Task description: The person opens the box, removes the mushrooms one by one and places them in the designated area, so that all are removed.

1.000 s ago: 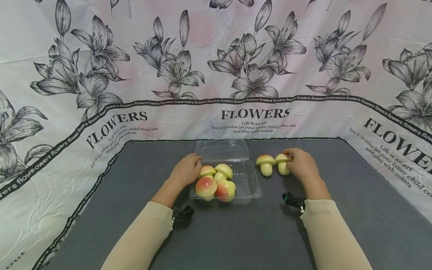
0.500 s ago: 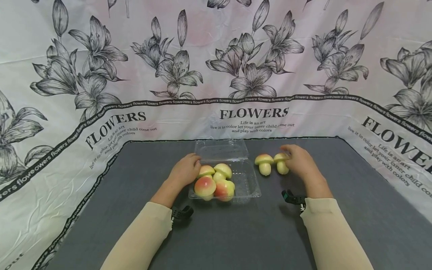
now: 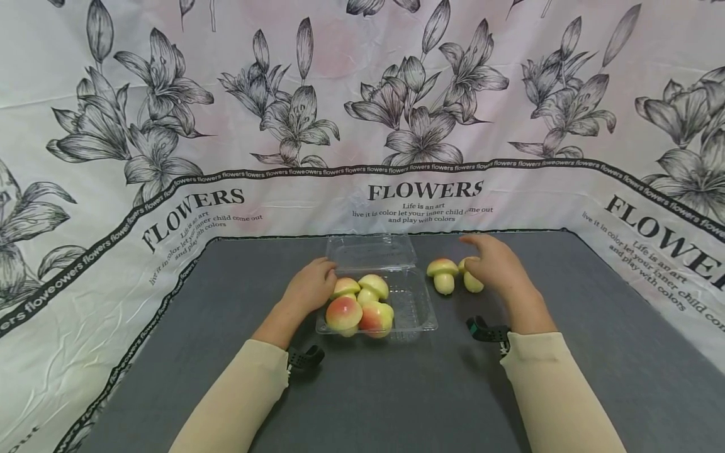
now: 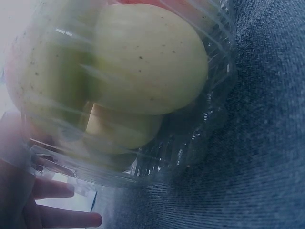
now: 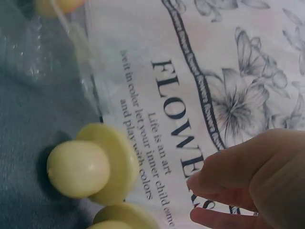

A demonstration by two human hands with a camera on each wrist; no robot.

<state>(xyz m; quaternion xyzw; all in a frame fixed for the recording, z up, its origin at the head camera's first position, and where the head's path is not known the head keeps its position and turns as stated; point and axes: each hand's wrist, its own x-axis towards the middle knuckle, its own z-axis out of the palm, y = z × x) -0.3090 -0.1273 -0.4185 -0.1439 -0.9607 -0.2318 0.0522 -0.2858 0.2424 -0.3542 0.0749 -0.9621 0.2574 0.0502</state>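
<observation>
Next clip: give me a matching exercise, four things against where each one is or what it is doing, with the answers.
Things:
1. left hand
2. right hand
3. clear box
4. two loose mushrooms

Places or states:
A. lying on the grey table, right of the box
B. lid open, mushrooms piled inside
C. resting against the box's left side
D. raised above a loose mushroom, fingers relaxed

Pairs: 1-C, 2-D, 3-B, 4-A
</observation>
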